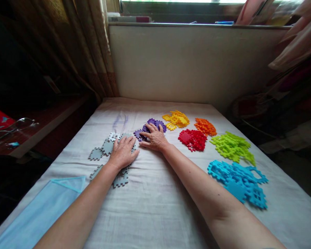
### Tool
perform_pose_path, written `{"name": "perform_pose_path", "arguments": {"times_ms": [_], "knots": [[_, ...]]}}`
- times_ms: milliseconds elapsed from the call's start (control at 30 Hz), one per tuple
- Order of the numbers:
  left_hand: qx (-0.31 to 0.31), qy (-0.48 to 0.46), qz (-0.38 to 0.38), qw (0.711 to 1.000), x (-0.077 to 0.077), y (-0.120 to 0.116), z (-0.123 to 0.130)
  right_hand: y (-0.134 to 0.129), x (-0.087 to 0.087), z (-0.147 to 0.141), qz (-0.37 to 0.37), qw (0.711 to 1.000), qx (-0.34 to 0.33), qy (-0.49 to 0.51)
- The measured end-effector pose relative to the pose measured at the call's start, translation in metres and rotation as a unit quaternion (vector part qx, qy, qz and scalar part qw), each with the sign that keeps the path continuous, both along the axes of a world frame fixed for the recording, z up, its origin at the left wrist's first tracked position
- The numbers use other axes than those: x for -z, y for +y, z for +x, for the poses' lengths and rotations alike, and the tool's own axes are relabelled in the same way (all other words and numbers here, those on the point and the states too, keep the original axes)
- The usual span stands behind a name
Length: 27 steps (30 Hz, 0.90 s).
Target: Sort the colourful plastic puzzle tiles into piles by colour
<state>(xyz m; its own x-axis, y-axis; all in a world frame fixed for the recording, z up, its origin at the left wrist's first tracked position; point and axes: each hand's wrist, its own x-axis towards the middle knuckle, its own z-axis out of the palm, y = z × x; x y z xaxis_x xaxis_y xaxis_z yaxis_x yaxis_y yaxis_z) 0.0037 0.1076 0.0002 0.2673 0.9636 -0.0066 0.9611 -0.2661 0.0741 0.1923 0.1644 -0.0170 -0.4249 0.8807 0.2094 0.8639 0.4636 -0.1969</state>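
Observation:
Flat plastic pieces with toothed edges lie sorted by colour on a white cloth. My left hand rests palm down, fingers stretched out, on the grey pieces, covering part of them. A whitish window-shaped piece lies just beyond its fingers. Over the purple pieces my right hand is spread, its fingertips touching the pile and hiding some of it. To the right of that hand is a heap of red pieces, with yellow pieces behind.
Farther right lie orange pieces, lime green pieces and blue pieces. A light blue fabric bag lies at the front left. A low wall closes the back; a curtain hangs at the left.

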Motion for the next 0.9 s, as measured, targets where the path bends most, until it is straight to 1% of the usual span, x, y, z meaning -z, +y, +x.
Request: {"name": "perform_pose_path", "arguments": {"times_ms": [167,267,333,400,500,600,700,767,800,833,900], "knots": [[-0.001,0.006,0.005,1.0,0.001,0.0,0.001,0.033,0.0,-0.01,0.007,0.999,0.03,0.015],[0.003,0.003,0.006,1.0,0.001,-0.001,0.0,0.048,0.002,-0.015,0.019,0.998,0.062,0.027],[0.001,0.0,0.005,1.0,0.001,-0.001,0.0,0.053,0.004,-0.017,0.039,0.995,0.087,0.038],[-0.001,-0.006,0.004,1.0,0.002,-0.001,0.0,0.054,0.005,-0.018,0.081,0.992,0.084,0.051],[0.001,-0.025,0.007,1.0,0.004,-0.001,-0.001,0.043,0.008,-0.019,0.148,0.985,0.046,0.072],[0.004,-0.052,0.0,0.999,0.004,0.003,-0.002,0.019,0.014,-0.018,0.168,0.981,0.039,0.088],[0.017,-0.119,-0.026,0.992,-0.003,0.011,-0.01,-0.011,0.02,-0.013,0.141,0.983,0.054,0.108],[0.017,-0.19,-0.018,0.981,-0.01,0.016,-0.024,-0.03,0.021,-0.009,0.109,0.984,0.064,0.121],[0.003,-0.211,0.004,0.977,-0.013,0.018,-0.033,-0.037,0.02,-0.007,0.092,0.986,0.064,0.124],[-0.017,-0.213,0.027,0.977,-0.015,0.019,-0.043,-0.041,0.018,-0.007,0.074,0.988,0.06,0.122],[-0.075,-0.168,0.063,0.981,-0.016,0.019,-0.063,-0.044,0.011,-0.012,0.041,0.992,0.045,0.11]]}}
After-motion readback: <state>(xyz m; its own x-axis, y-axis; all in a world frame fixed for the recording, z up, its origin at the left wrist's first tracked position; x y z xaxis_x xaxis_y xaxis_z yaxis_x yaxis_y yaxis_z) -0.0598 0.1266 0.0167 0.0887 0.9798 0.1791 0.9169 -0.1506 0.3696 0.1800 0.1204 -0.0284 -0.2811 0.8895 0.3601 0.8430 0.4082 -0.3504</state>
